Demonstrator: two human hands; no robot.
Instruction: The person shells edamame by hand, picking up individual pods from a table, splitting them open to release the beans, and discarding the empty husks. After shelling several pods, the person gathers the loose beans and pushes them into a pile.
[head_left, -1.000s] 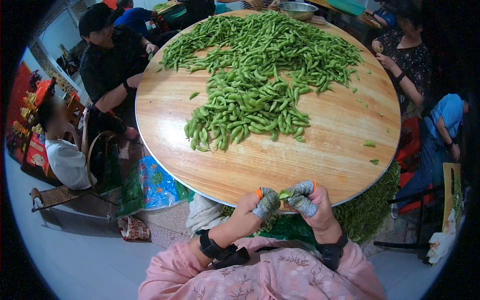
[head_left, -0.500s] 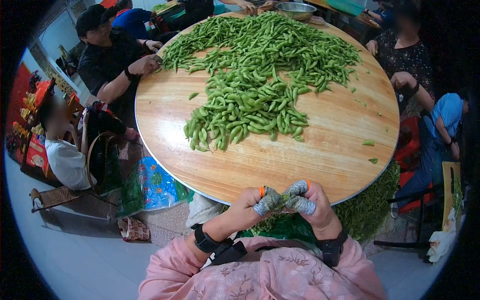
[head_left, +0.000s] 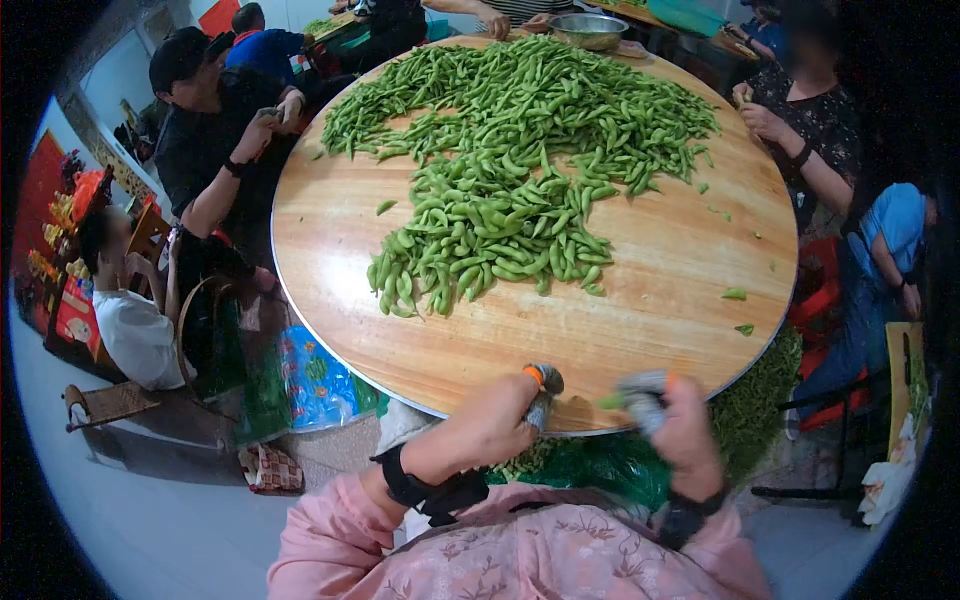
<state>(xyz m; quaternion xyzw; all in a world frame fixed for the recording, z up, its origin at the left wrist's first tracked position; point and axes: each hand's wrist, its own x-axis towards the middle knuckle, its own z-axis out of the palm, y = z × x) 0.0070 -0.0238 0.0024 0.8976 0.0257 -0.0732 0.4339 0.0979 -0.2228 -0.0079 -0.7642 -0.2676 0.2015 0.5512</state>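
**Pod in right hand, at the near table edge**

- Right hand (head_left: pixel 685 430): motion-blurred. Covered fingertips are closed on a single green pod (head_left: pixel 611 401); one end sticks out toward the left hand. The pod sits just over the near rim of the round wooden table (head_left: pixel 650 300), between the two hands.
- Left hand (head_left: pixel 490 425): fingers curled, thumb and forefinger brought together at the rim, close to the pod but apart from it. Can't tell whether anything is pinched between them.
- Both hands wear grey knit finger sleeves (head_left: pixel 546 381), with orange showing at the left one's tip.
- The big pile of pods (head_left: pixel 500 220) covers the middle and far side of the table, well apart from the hands. A few loose bits lie at the right edge.
- A metal bowl (head_left: pixel 590 27) stands at the far rim. A green heap (head_left: pixel 745 405) lies below the table on the right.
- Other people sit around the table. One co-worker's hand (head_left: pixel 262 120) is raised at the left, another's (head_left: pixel 762 120) at the right.

Handling, as I judge it:
- The pod is light and small, so weight is no issue.
- The shell looks firm but bendy, likely a bit fuzzy and not slick; the knit sleeves should add grip.
- It will crush or split along the seam under a hard squeeze.
- Best hold is a pinch across the flat faces near one end, leaving the other end free.
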